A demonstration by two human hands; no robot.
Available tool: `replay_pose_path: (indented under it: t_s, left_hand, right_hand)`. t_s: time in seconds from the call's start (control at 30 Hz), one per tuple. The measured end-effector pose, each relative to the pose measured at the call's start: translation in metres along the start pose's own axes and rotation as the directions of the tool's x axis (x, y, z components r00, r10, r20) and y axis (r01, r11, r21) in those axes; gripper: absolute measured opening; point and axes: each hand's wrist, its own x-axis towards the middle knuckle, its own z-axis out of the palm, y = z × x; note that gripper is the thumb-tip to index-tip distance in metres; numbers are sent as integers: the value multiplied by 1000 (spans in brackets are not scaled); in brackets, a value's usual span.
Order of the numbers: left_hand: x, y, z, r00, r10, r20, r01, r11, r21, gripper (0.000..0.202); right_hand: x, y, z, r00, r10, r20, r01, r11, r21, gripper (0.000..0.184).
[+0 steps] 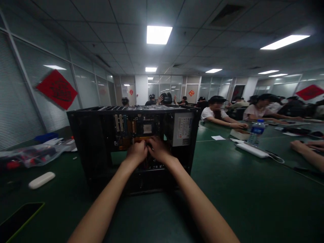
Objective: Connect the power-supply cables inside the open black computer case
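Observation:
A black computer case (98, 182) stands upright on the green table, its open side facing me. Inside it I see a motherboard (154, 123) with pale slots (118, 123) at its left and a square metallic part (147, 128) near the middle. A power supply (182, 129) with a white label sits at the upper right of the case. My left hand (136, 152) and my right hand (159, 149) meet inside the case, at the motherboard's lower edge. Both have their fingers closed and pressed together. Whatever lies between the fingertips is hidden by the hands.
Left of the case lie a clear plastic bag (37, 153), a white oblong case (42, 180) and a phone (20, 221). To the right are a water bottle (256, 132), a white power strip (251, 150) with cables and a small box (239, 134). Other people sit around the table.

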Motion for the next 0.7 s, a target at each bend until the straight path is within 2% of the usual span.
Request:
replay_pose_path:
  t_s: [0.1, 0.4, 0.53, 0.63, 0.7]
  left_hand:
    - [-5, 2, 0, 999, 30, -34, -29, 999, 20, 30]
    - [-8, 4, 0, 999, 50, 11, -49, 998, -48, 28]
    - [-10, 6, -3, 996, 84, -32, -84, 996, -6, 31]
    - [-10, 5, -3, 995, 87, -58, -87, 996, 5, 32]
    - [-9, 4, -2, 996, 73, -52, -73, 997, 4, 31]
  right_hand:
    - [-4, 0, 0, 1000, -24, 11, 24, 1000, -16, 16]
    - [-9, 2, -3, 998, -44, 45, 44, 999, -15, 14]
    - [-6, 0, -3, 998, -27, 50, 28, 999, -33, 14]
    - [-6, -2, -5, 985, 65, 158, -64, 998, -13, 18]
    - [-7, -3, -6, 941, 137, 311, -138, 990, -17, 24]
